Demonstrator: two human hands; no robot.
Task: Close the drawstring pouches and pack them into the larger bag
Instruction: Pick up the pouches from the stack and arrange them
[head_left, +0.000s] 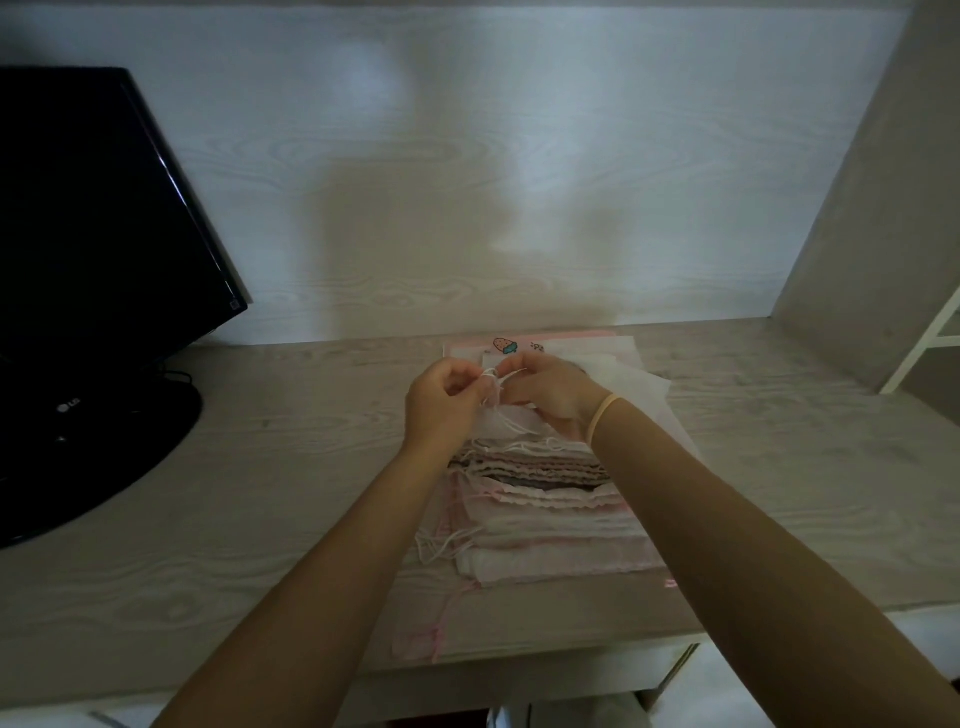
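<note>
Both hands, left hand (441, 397) and right hand (545, 395), pinched the white drawstring (498, 382) of a sheer pouch (511, 415) held above the pouch stack (550, 499) on the desk (260, 467); closing seemed underway, and next the cord likely needed cinching.

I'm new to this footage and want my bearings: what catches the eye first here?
Mid-desk, the left hand and right hand pinch white drawstrings above a stack of pale pink pouches. A black monitor looms at far left.
</note>
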